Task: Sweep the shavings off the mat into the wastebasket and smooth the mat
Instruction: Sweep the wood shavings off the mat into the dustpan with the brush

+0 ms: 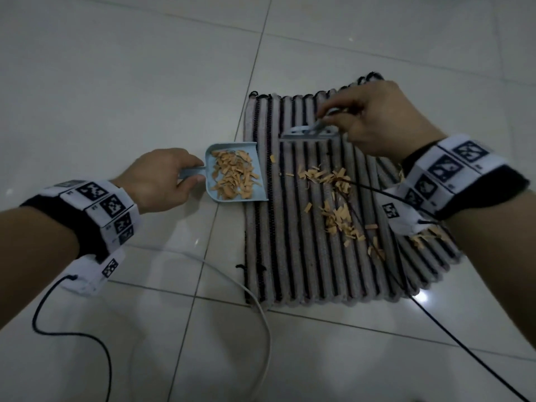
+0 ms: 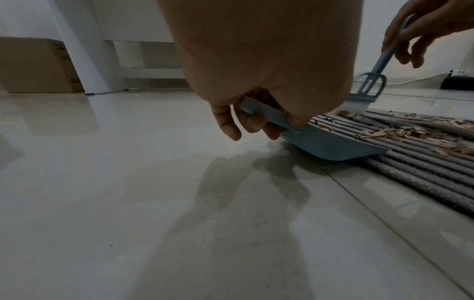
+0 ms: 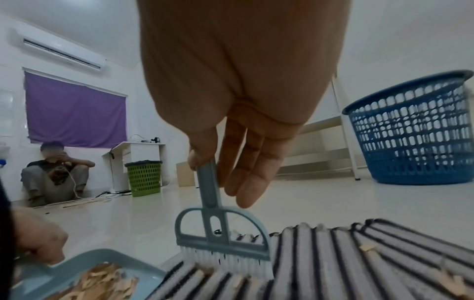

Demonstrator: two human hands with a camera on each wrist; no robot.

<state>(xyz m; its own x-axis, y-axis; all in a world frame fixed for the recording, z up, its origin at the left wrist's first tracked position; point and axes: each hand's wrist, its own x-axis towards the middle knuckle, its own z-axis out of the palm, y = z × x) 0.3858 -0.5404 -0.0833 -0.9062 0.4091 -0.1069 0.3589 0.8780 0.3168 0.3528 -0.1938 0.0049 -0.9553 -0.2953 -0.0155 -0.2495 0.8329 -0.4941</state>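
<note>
A grey mat with black stripes (image 1: 307,256) (image 3: 359,263) lies on the tiled floor, with tan wood shavings (image 1: 338,211) (image 2: 400,133) scattered over its right half. My left hand (image 1: 162,178) (image 2: 243,123) grips the handle of a light blue dustpan (image 1: 236,172) (image 2: 330,146) (image 3: 64,274), whose lip rests on the mat's left edge; a heap of shavings lies in it. My right hand (image 1: 368,117) (image 3: 231,162) holds the handle of a small blue brush (image 1: 309,133) (image 2: 359,101) (image 3: 223,241), bristles down on the mat's far part.
A blue slotted wastebasket (image 3: 415,130) stands on the floor beyond the mat to the right. A green basket (image 3: 145,178) and a seated person (image 3: 55,174) are by the far wall. A white cable (image 1: 261,314) and black wrist cables trail over the floor tiles.
</note>
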